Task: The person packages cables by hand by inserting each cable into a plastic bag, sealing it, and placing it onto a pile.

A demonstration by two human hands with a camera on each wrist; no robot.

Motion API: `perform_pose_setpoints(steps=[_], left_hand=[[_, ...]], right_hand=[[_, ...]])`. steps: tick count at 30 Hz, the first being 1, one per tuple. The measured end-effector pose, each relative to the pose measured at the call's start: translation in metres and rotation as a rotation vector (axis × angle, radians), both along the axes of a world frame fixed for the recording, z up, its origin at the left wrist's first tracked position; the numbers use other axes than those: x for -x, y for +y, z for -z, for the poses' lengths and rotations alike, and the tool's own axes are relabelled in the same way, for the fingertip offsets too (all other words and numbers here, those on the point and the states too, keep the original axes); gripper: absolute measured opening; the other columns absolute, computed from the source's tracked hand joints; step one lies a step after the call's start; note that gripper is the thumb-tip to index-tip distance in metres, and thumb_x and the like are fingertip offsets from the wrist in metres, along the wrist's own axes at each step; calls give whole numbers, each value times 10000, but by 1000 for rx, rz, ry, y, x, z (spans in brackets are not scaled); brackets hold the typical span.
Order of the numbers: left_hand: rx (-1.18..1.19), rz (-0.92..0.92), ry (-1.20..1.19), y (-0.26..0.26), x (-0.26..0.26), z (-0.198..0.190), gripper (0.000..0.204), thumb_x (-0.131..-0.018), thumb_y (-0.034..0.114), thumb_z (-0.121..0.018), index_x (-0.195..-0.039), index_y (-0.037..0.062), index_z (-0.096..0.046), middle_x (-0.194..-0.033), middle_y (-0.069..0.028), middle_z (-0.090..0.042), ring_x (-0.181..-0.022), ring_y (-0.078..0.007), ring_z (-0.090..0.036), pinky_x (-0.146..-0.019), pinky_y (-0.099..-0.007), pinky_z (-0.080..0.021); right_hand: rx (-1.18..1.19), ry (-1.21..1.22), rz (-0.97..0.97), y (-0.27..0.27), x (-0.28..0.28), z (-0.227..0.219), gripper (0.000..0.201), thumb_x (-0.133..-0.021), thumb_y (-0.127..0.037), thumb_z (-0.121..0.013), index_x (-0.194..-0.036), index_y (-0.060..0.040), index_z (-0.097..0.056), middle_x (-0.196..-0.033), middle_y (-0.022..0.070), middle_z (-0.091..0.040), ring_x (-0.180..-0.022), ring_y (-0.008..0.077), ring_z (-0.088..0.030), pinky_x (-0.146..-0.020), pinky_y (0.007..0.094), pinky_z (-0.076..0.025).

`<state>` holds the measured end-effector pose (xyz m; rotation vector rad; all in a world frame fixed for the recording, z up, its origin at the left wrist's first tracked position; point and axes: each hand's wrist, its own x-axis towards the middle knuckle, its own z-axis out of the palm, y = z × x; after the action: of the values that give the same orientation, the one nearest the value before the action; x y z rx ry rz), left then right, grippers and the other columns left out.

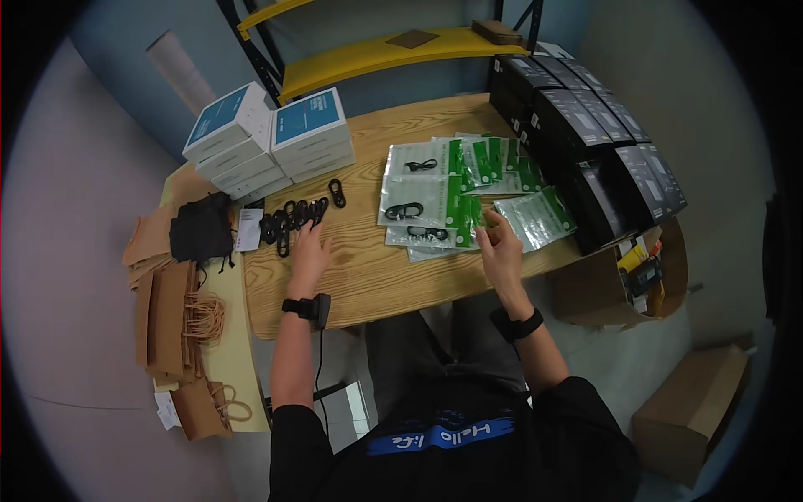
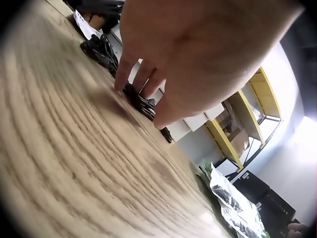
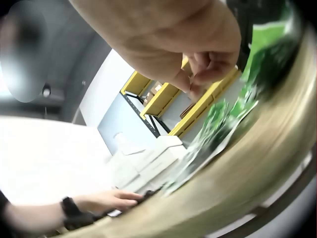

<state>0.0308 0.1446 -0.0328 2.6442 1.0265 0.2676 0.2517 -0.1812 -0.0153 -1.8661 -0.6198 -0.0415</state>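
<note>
My left hand (image 1: 309,255) is over a row of coiled black cables (image 1: 284,219) on the wooden table. In the left wrist view, the fingers of the left hand (image 2: 173,64) are spread and point down at a coiled cable (image 2: 143,105); its thumb tip is beside the coil. My right hand (image 1: 503,255) hovers at the near right edge of clear, green-edged bags (image 1: 418,197), some with a coiled cable on or in them. Seen from the right wrist, the right hand (image 3: 198,54) has loosely bent fingers, with nothing visible between them.
White-and-blue boxes (image 1: 311,134) stand behind the cables, and black boxes (image 1: 577,125) are stacked at right. Brown paper bags (image 1: 167,318) and a black cloth pouch (image 1: 201,227) lie at left. A carton (image 1: 565,293) with mixed items is below the table's right edge.
</note>
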Motion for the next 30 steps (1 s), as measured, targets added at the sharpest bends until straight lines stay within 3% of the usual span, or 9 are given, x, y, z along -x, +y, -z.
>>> perform_pose_setpoints(steps=[2, 4, 5, 12, 14, 17, 22, 24, 30], left_hand=[[3, -7, -40, -1, 2, -1, 508, -981, 171, -652, -1456, 67, -506, -1446, -196, -501, -1365, -372, -447, -1104, -465, -426], [-4, 9, -97, -6, 6, -6, 469, -962, 28, -635, -1418, 76, -538, -1251, -165, -552, -1205, -361, -524, -994, -466, -496], [-1, 4, -94, -5, 8, -3, 469, -962, 28, -635, -1418, 76, -538, -1251, -165, -552, -1205, -361, -524, -994, -466, -496], [-13, -73, -143, 4, 12, 4, 462, -937, -48, -625, -1380, 44, -534, -1086, -145, -575, -1010, -321, -583, -863, -422, -525], [226, -164, -327, 4, 13, 4, 476, -941, -40, -629, -1395, 15, -494, -1057, -131, -566, -945, -282, -587, -841, -396, -528], [238, -177, -469, -10, 30, -3, 460, -958, -27, -621, -1391, -4, -466, -1055, -115, -563, -926, -229, -583, -843, -350, -530], [469, -89, -850, -68, 54, -17, 419, -986, 19, -612, -1379, -13, -470, -1087, -87, -563, -1032, -170, -589, -925, -308, -508], [461, -77, -850, -93, 59, -32, 444, -973, -7, -613, -1390, -6, -460, -1111, -76, -547, -1041, -152, -576, -942, -293, -492], [443, 45, -712, -128, 69, -40, 444, -938, -36, -626, -1363, 8, -508, -1092, -73, -575, -1030, -148, -584, -964, -308, -499]], right_hand=[[202, -186, 89, -24, -5, -6, 356, -879, -157, -764, -1214, -67, -680, -899, 118, -706, -794, 272, -659, -684, 373, -523], [395, -693, 262, -42, -11, -9, 350, -828, -144, -785, -1160, -69, -706, -1034, 100, -689, -973, 303, -623, -794, 395, -513], [492, -611, 266, -50, -12, -3, 360, -805, -141, -787, -1148, -65, -708, -1158, 93, -661, -1055, 312, -600, -865, 399, -505], [473, -400, 228, -83, -16, 9, 182, -865, -119, -735, -1042, -78, -749, -1042, 67, -702, -924, 266, -681, -773, 398, -564], [445, -448, 245, -81, -14, 4, 104, -882, -80, -724, -980, -79, -759, -962, 53, -716, -822, 252, -700, -703, 371, -571], [176, -916, 353, -75, -4, -17, 103, -838, -27, -785, -920, -79, -749, -894, 62, -718, -742, 234, -686, -612, 324, -552], [17, -975, -78, -29, 69, -39, 111, -793, -25, -797, -873, -68, -733, -845, 26, -694, -667, 179, -644, -562, 301, -512], [52, -961, -366, -10, 99, -35, 115, -800, -69, -763, -910, -66, -732, -868, 19, -684, -670, 164, -635, -568, 293, -504], [40, -850, -708, 58, 158, 20, 212, -801, -156, -794, -968, -55, -711, -745, 24, -622, -666, 195, -667, -569, 317, -526]])
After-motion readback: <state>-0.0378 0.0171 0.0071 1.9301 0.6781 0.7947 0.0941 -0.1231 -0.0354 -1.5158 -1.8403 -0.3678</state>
